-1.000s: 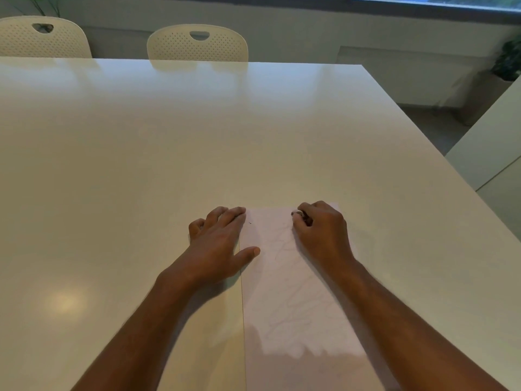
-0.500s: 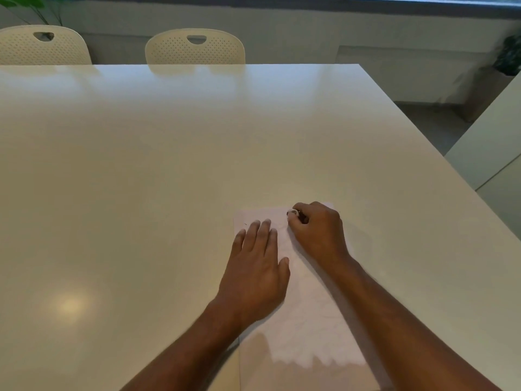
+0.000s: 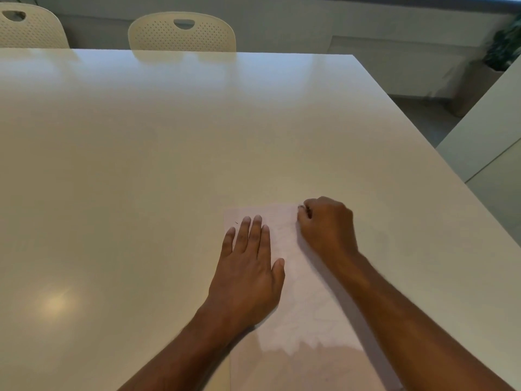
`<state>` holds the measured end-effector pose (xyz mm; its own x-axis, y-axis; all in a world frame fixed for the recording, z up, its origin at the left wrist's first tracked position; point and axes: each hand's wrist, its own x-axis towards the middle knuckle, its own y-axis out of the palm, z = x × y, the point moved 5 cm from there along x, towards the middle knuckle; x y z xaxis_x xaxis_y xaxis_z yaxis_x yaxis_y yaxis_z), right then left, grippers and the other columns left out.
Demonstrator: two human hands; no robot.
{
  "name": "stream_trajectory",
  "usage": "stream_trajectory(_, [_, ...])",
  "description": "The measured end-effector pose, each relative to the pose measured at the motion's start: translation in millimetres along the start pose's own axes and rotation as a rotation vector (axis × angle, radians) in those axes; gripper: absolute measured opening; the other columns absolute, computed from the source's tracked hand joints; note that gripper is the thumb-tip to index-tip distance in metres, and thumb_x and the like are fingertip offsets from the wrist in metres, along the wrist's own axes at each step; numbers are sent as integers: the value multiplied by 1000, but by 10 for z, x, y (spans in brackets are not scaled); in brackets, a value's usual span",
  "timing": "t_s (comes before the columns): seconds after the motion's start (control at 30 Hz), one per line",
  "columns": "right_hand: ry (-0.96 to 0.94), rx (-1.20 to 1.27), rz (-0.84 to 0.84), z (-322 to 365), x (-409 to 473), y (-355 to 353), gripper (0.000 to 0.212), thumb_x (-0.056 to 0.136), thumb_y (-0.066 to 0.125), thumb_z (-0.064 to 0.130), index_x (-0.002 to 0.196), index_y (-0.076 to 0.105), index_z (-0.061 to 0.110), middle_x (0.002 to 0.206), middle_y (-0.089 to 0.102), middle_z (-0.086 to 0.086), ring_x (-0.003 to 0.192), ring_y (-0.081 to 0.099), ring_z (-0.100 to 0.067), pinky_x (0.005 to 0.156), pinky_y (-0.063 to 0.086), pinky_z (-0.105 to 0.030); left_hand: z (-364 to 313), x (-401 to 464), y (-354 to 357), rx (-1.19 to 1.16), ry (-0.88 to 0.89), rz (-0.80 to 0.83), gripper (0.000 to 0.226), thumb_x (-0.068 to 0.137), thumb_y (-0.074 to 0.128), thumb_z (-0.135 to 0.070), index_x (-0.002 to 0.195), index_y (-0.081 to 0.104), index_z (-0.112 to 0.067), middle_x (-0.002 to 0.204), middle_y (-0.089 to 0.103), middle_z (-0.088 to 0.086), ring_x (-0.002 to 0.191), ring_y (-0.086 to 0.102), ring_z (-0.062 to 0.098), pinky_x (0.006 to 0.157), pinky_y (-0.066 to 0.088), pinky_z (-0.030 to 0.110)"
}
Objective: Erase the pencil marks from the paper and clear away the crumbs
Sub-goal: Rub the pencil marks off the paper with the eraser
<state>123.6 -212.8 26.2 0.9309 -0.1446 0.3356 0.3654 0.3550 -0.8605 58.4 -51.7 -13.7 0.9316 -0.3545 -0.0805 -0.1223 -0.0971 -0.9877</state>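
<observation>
Paper (image 3: 304, 300) lies flat on the near right part of the table (image 3: 169, 165), its long side running away from me, its near end passing out of the bottom of the view. Faint pencil lines (image 3: 284, 235) cross it, and one small dark speck (image 3: 236, 222) sits near its far left corner. I see my left hand (image 3: 248, 275) laid palm down on the left half of the sheet, fingers straight and close together, thumb out toward the middle, pressing the sheet to the table. My right hand (image 3: 328, 224) is at the far right corner of the sheet, fingers curled tight into a fist with the tips pinched on something small and pale; only a sliver shows, so I cannot tell what it is. Both forearms come in from the bottom edge. Two cream perforated chairs (image 3: 181, 32) stand at the far side of the table. A plant (image 3: 504, 46) stands at the far right.
</observation>
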Motion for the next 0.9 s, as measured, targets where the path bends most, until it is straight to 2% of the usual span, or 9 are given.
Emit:
stream_trajectory(0.13, [-215, 105, 135, 342, -348, 110, 21, 91, 61, 21, 73, 70, 14, 67, 62, -2, 58, 55, -18, 56, 45, -28, 17, 9, 7, 6, 4, -25, 69, 102, 6, -47, 158, -4, -8, 165, -15, 12, 151, -21, 25, 124, -6, 48])
stream_trajectory(0.27, [7, 7, 3, -142, 26, -10, 28, 91, 58, 25, 68, 67, 13, 66, 62, -3, 59, 58, -23, 57, 46, -31, 10, 5, 20, -6, -4, 13, 69, 103, 5, -49, 156, -12, -9, 162, -26, 10, 148, -29, 24, 123, -10, 47])
stream_trajectory(0.3, [2, 7, -26, -103, 12, -26, 28, 90, 58, 24, 65, 66, 13, 64, 61, -4, 58, 57, -24, 56, 44, -31, 10, 7, 15, -8, -3, 7, 69, 103, 5, -49, 156, -12, -9, 162, -25, 10, 149, -28, 24, 123, -10, 47])
stream_trajectory(0.43, [-238, 108, 126, 342, -312, 128, 24, 90, 59, 22, 69, 67, 14, 65, 60, -1, 57, 53, -19, 55, 46, -30, 22, 4, 18, -9, 1, -20, 69, 102, 5, -48, 157, -5, -8, 164, -18, 11, 151, -23, 25, 123, -9, 46])
stream_trajectory(0.47, [-212, 99, 132, 266, -239, 115, 24, 91, 59, 23, 71, 68, 15, 66, 61, -2, 58, 55, -19, 56, 47, -31, 24, 6, 18, -14, 0, -19, 69, 102, 5, -48, 157, -5, -8, 164, -18, 11, 150, -23, 24, 122, -10, 46])
stream_trajectory(0.57, [-15, -5, -36, -121, 59, -13, 25, 88, 61, 23, 66, 67, 13, 65, 61, -5, 60, 58, -26, 56, 40, -31, 12, 7, 12, -18, -3, -7, 69, 103, 6, -49, 156, -10, -8, 163, -24, 9, 149, -27, 24, 121, -12, 45])
stream_trajectory(0.6, [-9, -11, -54, -103, 50, -28, 25, 88, 61, 22, 65, 66, 12, 64, 61, -5, 58, 57, -27, 55, 40, -31, 10, 7, 18, -18, -3, -5, 69, 103, 6, -48, 156, -11, -8, 162, -25, 9, 149, -28, 24, 122, -12, 45])
stream_trajectory(0.73, [-219, 95, 105, 325, -282, 162, 25, 91, 57, 24, 72, 69, 14, 67, 62, -2, 58, 56, -19, 57, 49, -32, 12, 10, 2, -20, -2, -31, 68, 103, 6, -48, 157, -6, -9, 164, -19, 10, 151, -23, 24, 123, -8, 46])
stream_trajectory(0.9, [51, -53, -73, -170, 96, -68, 25, 87, 61, 23, 65, 66, 12, 67, 63, -8, 63, 60, -31, 56, 36, -30, 6, 5, -3, -16, -4, -7, 69, 103, 7, -48, 156, -10, -8, 163, -23, 10, 149, -27, 24, 122, -13, 45])
